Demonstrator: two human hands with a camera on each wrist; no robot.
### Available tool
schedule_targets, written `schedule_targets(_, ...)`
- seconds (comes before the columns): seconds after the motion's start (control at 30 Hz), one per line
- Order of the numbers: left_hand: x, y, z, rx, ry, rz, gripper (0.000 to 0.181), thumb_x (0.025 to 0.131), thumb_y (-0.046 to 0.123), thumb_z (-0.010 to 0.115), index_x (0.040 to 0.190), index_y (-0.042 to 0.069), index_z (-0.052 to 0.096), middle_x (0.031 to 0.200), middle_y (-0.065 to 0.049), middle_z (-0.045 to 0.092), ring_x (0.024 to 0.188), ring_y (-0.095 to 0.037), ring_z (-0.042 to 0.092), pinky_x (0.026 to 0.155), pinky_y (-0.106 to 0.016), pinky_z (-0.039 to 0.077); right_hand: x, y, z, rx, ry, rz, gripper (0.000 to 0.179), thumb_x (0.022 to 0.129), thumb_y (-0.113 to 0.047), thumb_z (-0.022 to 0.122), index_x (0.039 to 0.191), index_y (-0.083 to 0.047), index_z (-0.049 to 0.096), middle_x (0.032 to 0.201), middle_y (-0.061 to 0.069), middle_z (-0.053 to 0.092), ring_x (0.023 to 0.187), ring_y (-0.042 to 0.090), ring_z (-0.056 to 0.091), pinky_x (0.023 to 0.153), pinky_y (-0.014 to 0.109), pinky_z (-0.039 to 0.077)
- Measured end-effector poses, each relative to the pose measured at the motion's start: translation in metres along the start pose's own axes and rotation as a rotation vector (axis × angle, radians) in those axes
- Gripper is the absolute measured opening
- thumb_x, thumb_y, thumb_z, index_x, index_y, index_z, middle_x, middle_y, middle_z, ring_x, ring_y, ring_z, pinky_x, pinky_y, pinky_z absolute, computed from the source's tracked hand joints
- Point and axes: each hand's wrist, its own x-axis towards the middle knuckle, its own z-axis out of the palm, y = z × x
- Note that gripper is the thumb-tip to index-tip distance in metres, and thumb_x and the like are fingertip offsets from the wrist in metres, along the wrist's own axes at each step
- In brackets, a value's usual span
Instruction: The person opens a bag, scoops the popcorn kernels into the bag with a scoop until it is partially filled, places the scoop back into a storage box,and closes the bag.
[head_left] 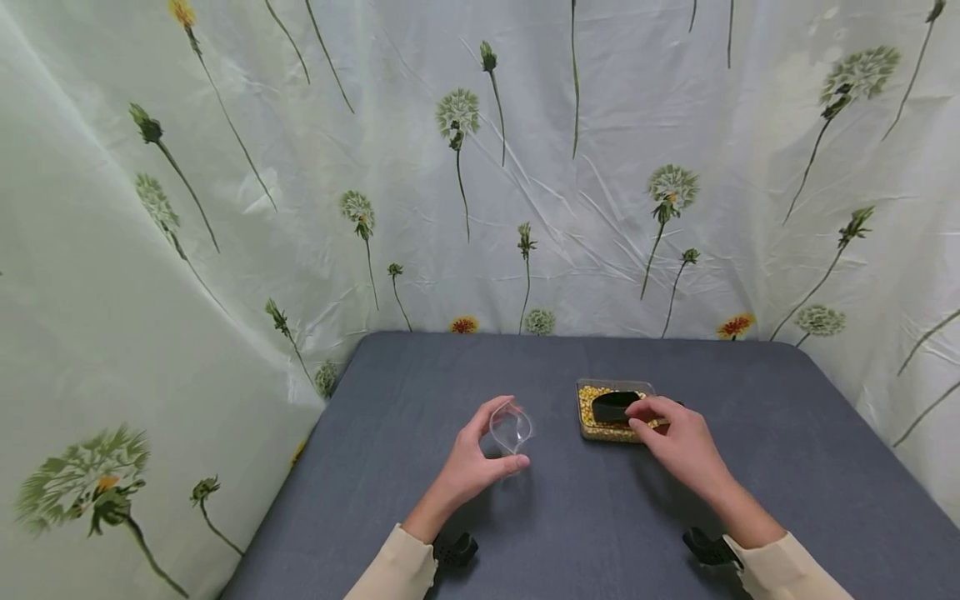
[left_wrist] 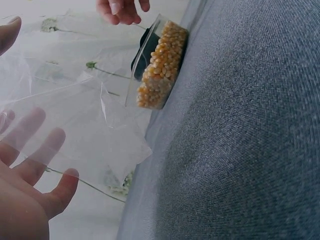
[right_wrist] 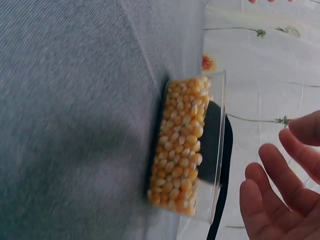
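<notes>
A small clear plastic bag [head_left: 512, 428] is held by my left hand [head_left: 474, 464], its mouth spread between thumb and fingers. In the left wrist view, several fingers show through the film of the bag. To the right stands a clear rectangular container [head_left: 592, 434] filled with yellow corn kernels [right_wrist: 177, 145]. A black scoop [head_left: 611, 407] lies on the kernels, its handle reaching over the container's rim. My right hand [head_left: 681, 446] hovers over the handle with its fingers bent; the right wrist view shows a gap between the fingers and the scoop.
A dark grey cloth-covered table [head_left: 420, 375] bears the container. Behind it and along the left side hangs a pale curtain [head_left: 300, 250] printed with dandelions. Black straps [head_left: 455, 550] sit at both wrists, below the cream sleeves.
</notes>
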Motion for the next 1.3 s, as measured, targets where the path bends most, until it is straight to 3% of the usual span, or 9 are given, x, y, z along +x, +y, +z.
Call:
schedule_targets(0.2, -0.002, -0.004, 0.0, -0.004, 0.008, -0.029, 0.078, 0.081, 0.006, 0.085, 0.148, 0.015, 0.045, 0.135, -0.011, 0.059, 0.126, -0.03, 0.053, 0.102, -0.067, 0.034, -0.004, 0.009, -0.005, -0.081, 0.066, 0.016, 0.011, 0.092, -0.009, 0.073, 0.103, -0.013, 0.073, 0.101, 0.0, 0.068, 0.087, 0.02, 0.066, 0.07, 0.035, 0.054)
schedule_targets(0.4, -0.004, -0.027, 0.002, -0.002, 0.018, -0.062, 0.082, 0.08, 0.006, 0.085, 0.149, 0.023, 0.044, 0.136, -0.002, 0.058, 0.127, -0.026, 0.053, 0.105, -0.062, 0.035, -0.003, 0.019, -0.01, -0.163, 0.149, 0.053, 0.009, 0.09, -0.008, 0.073, 0.098, -0.011, 0.074, 0.1, 0.008, 0.067, 0.093, 0.034, 0.062, 0.073, 0.053, 0.047)
schedule_targets(0.47, -0.004, -0.033, 0.001, -0.009, 0.017, -0.055, 0.081, 0.081, 0.007, 0.085, 0.149, 0.023, 0.044, 0.136, 0.001, 0.058, 0.127, -0.024, 0.053, 0.105, -0.062, 0.035, -0.003, 0.023, -0.012, -0.171, 0.167, 0.057, 0.01, 0.089, -0.008, 0.073, 0.098, -0.01, 0.074, 0.101, 0.01, 0.067, 0.097, 0.037, 0.059, 0.075, 0.055, 0.044)
schedule_targets(0.67, -0.003, -0.039, -0.001, -0.023, 0.011, -0.032, 0.081, 0.081, 0.012, 0.085, 0.15, 0.024, 0.044, 0.135, 0.004, 0.057, 0.128, -0.032, 0.052, 0.104, -0.063, 0.035, -0.002, 0.035, -0.014, -0.174, 0.182, 0.051, 0.017, 0.087, -0.007, 0.074, 0.104, -0.008, 0.073, 0.107, 0.016, 0.063, 0.107, 0.045, 0.051, 0.082, 0.062, 0.038)
schedule_targets(0.83, -0.003, -0.041, -0.002, -0.005, 0.015, -0.014, 0.081, 0.082, 0.011, 0.085, 0.15, 0.026, 0.043, 0.136, 0.002, 0.056, 0.128, -0.037, 0.051, 0.103, -0.062, 0.037, -0.001, 0.042, -0.015, -0.195, 0.15, 0.04, 0.027, 0.09, -0.006, 0.071, 0.117, -0.007, 0.07, 0.119, 0.022, 0.056, 0.117, 0.05, 0.043, 0.086, 0.066, 0.035)
schedule_targets(1.0, -0.003, -0.043, -0.002, 0.005, 0.02, -0.002, 0.081, 0.082, 0.012, 0.085, 0.151, 0.023, 0.042, 0.137, 0.001, 0.056, 0.128, -0.035, 0.052, 0.103, -0.063, 0.036, 0.0, 0.049, -0.013, -0.201, 0.042, 0.054, 0.037, 0.094, -0.011, 0.068, 0.131, -0.008, 0.064, 0.129, 0.025, 0.051, 0.118, 0.051, 0.043, 0.082, 0.068, 0.037)
schedule_targets(1.2, -0.003, -0.042, -0.002, 0.019, 0.027, 0.005, 0.082, 0.082, 0.012, 0.085, 0.151, 0.019, 0.042, 0.136, 0.001, 0.057, 0.129, -0.028, 0.052, 0.103, -0.063, 0.036, 0.0, 0.054, -0.011, -0.169, -0.008, 0.091, 0.036, 0.099, -0.016, 0.064, 0.134, -0.01, 0.063, 0.128, 0.025, 0.051, 0.115, 0.049, 0.046, 0.082, 0.066, 0.038)
schedule_targets(1.3, -0.002, -0.042, -0.002, 0.01, 0.02, 0.011, 0.082, 0.082, 0.01, 0.085, 0.151, 0.022, 0.042, 0.136, 0.001, 0.057, 0.128, -0.034, 0.052, 0.103, -0.063, 0.036, -0.001, 0.055, -0.012, -0.153, -0.005, 0.107, 0.035, 0.1, -0.018, 0.063, 0.134, -0.01, 0.063, 0.127, 0.023, 0.052, 0.113, 0.047, 0.048, 0.08, 0.065, 0.039)
